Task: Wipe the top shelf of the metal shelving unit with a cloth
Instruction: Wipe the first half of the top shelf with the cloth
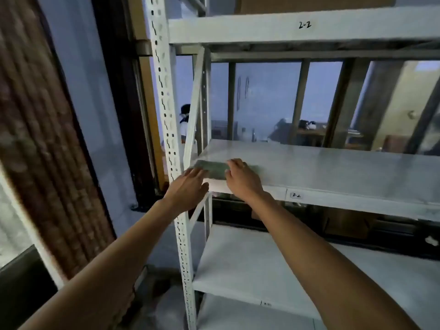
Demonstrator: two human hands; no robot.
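A white metal shelving unit [333, 172] fills the right of the view. A greenish-grey cloth [213, 169] lies folded near the front left corner of the shelf labelled 3-2. My right hand [240, 177] rests on the cloth's right part, fingers lying over it. My left hand [190, 186] is at the shelf's front left edge, fingers stretched out and touching the cloth's left end. A higher shelf beam marked 2-2 [304, 26] runs across the top of the view.
A perforated white upright post [166, 115] stands just left of my hands. Two lower shelves [250, 265] sit below. A brown ribbed roll [40, 139] leans at the far left. Behind the unit is a window with people beyond it.
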